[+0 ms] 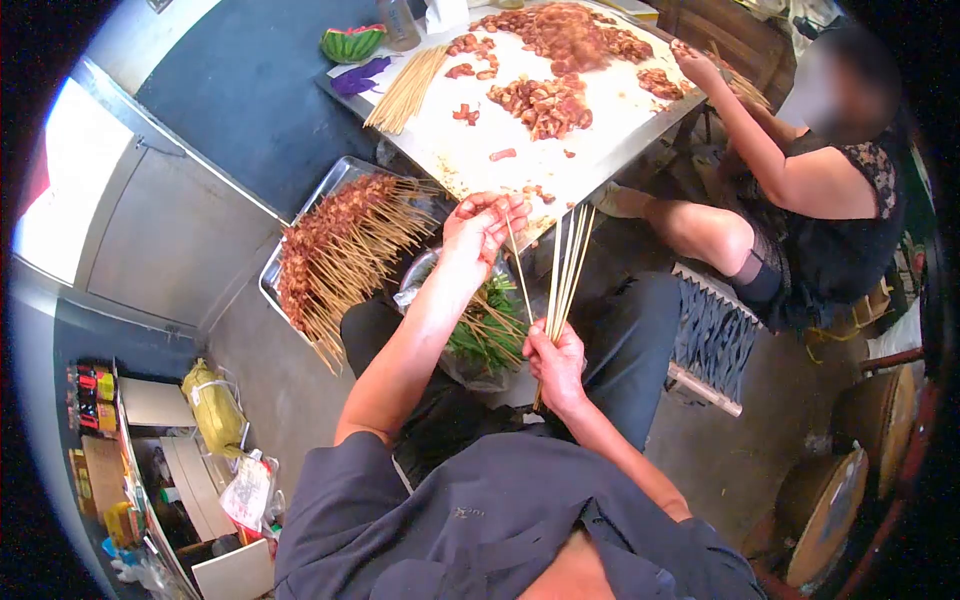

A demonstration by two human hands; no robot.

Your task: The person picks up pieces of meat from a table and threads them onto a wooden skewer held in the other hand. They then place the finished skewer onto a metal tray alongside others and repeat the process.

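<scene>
Head view, single: worn on the head, facing forward and steeply down across a dark grey shirt (440,500). Wide-angle, with bowed outlines and dark corners. Near range to the grip of the right hand (558,370) on bamboo skewers (568,275), just off mid-frame; farther range to the metal-edged table (600,140) ahead of that grip, the metal tray (322,194) to its left and the seated co-worker (830,230) to its right.

stick bundle (568,270): pale, thin, fanned out beyond right hand (556,366), butts protruding below | single stick (520,272): slim, slanted, spanning left hand (482,228) to right
</scene>
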